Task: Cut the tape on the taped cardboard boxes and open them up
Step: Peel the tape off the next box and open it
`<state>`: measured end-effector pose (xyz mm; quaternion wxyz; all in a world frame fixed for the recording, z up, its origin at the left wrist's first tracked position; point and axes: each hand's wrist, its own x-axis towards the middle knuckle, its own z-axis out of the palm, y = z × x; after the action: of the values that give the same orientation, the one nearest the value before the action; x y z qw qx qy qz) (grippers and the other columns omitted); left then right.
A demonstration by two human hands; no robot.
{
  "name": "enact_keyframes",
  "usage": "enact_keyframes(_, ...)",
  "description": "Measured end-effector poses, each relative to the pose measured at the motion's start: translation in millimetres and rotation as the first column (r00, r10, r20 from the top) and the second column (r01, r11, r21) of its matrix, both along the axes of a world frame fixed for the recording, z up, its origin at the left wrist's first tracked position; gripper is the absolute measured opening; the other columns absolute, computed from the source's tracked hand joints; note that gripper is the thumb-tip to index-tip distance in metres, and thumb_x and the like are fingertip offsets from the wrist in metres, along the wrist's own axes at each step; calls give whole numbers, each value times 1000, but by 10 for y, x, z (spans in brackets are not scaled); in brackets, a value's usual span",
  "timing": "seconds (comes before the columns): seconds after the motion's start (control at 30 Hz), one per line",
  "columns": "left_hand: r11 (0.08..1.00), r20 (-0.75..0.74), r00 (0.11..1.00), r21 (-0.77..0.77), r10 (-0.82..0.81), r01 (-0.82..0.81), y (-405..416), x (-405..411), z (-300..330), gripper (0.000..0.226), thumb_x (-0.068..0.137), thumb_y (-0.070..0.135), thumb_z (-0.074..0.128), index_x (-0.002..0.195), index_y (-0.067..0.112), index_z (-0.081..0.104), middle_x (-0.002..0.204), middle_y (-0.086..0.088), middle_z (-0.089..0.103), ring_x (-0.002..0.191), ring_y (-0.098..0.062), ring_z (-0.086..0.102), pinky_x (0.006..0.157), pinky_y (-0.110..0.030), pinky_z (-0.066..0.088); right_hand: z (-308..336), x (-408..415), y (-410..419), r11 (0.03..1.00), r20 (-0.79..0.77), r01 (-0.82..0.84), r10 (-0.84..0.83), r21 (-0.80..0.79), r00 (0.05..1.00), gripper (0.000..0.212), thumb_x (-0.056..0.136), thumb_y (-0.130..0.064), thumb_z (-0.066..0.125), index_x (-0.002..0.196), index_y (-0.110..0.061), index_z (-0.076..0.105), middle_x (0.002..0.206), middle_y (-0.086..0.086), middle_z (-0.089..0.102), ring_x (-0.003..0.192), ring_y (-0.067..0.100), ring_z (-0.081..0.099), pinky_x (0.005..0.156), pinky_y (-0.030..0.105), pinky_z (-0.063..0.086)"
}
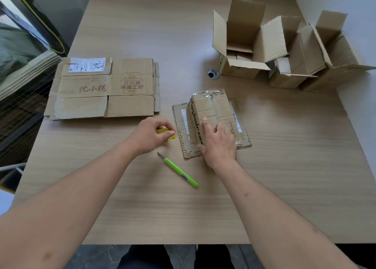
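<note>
Nearest on the wooden bench (264, 187) lies a green utility knife (180, 172), flat on the wood between the two forearms, its blade end pointing up-left; neither hand touches it.

Just beyond it, the left hand (151, 134) has its fingers curled round a small yellow piece (165, 133), pinched between thumb and fingertips just above the bench surface; what the piece is cannot be told.

To the right, the right hand (218, 141) lies with fingers straight and loosely spread, pressing down on a small flattened cardboard box (211, 114). That box lies at the middle of the bench, one panel folded up into a ridge under the fingertips, with clear tape shining along its edges.

Further back on the left is a larger flattened box (103, 87) with printed characters and a white shipping label, spread flat.

A small round metal grommet (213, 74) sits in the bench near the centre-right.

Farthest, at the right rear, stand three open boxes (284, 51) side by side, flaps up
</note>
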<state>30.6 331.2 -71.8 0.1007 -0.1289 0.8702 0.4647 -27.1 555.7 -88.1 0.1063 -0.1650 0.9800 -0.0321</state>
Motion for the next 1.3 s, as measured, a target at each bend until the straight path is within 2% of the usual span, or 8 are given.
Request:
enact_keyframes(0.17,996,-13,999,72,-51,51,35,35,30,7,93,17,77,88,22,78,75,-8,72,65,-8,63,67,-21,50,92,-63,47,999,57,13,-10,-47,998,66,94,-55,61,150,-33,35,125,8,46,115,31,51,98,44,42)
enact_keyframes(0.27,991,-22,997,118,-68,70,47,39,19,2,93,16,77,92,17,78,74,-8,73,66,-10,64,70,-25,52,130,-112,-26,926,43,-83,106,-368,993,37,104,-28,51,140,-28,56,121,5,54,111,29,54,93,39,43)
enact_keyframes(0.37,981,-29,995,171,-92,96,48,52,25,4,92,11,78,96,10,78,71,-2,73,66,-11,65,71,-24,54,135,-135,-106,777,154,-214,370,-591,916,47,101,-4,52,140,-31,61,133,2,55,121,24,53,100,39,48)
enact_keyframes(0.5,964,-18,990,223,-142,143,15,64,50,5,90,6,77,95,5,77,68,7,72,64,-9,64,69,-20,53,95,-207,-170,778,180,-283,448,-561,876,22,97,-11,68,114,-23,75,132,3,59,115,22,59,97,40,49)
enact_keyframes(0.7,959,13,987,241,-159,151,-64,87,70,5,92,9,77,93,14,78,69,0,72,67,-11,66,71,-24,54,190,-202,-149,770,301,-76,336,-634,892,6,92,-13,75,96,-17,78,87,-9,66,82,10,62,81,29,53)
enact_keyframes(0.83,971,19,991,202,-131,125,-90,101,105,6,93,14,76,92,19,76,71,-1,72,70,-11,67,74,-30,55,245,-142,-130,641,528,254,278,-724,802,18,94,-1,71,102,-16,78,77,0,70,68,12,64,77,34,62)
enact_keyframes(1.17,982,31,987,110,-155,151,-146,100,127,11,89,25,82,85,34,76,75,10,65,71,-10,57,68,-25,48,277,-164,-27,578,587,358,272,-733,762,20,89,-26,81,109,-23,76,105,0,74,91,23,73,84,35,62)
enact_keyframes(1.3,981,42,986,119,-161,155,-116,127,123,13,90,25,81,85,36,76,72,13,64,70,-7,57,66,-21,47,287,-80,-74,489,610,437,279,-755,742,22,91,-13,78,112,-6,74,105,14,75,92,22,73,79,34,63)
